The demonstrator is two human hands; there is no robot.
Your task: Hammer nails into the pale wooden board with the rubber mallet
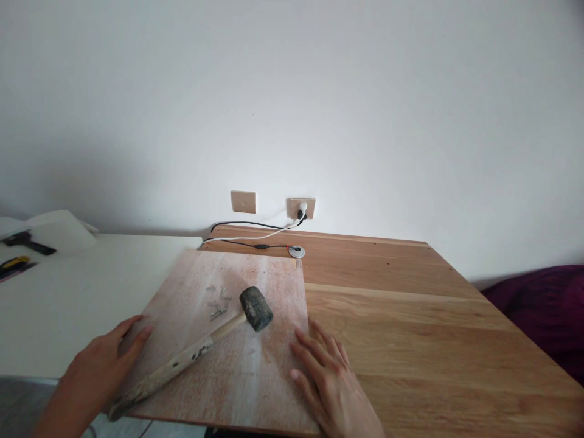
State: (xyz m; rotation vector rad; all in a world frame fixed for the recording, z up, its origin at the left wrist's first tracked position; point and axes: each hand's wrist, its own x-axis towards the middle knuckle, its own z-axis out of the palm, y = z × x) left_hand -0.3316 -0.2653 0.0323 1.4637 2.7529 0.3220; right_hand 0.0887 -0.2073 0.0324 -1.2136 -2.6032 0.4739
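A thin, worn wooden board (274,377) with whitish streaks lies across the white and the brown tabletops. Across it rests a rubber mallet (257,308), its dark head pointing away and its pale, stained handle running toward the near left. Several metal nails (219,311) lie loose beside the mallet head. My left hand (103,365) holds the board's left edge, thumb on top; its other fingers are partly hidden. On the right edge my right hand (326,374) lies with fingers spread, touching the board and holding nothing.
The brown wooden tabletop (424,340) extends right, the white tabletop (82,280) left. A black tool (31,243) and a yellow-and-black tool (14,266) lie far left. Cables (246,238) run to a wall socket (301,208). Purple fabric (542,310) is at right.
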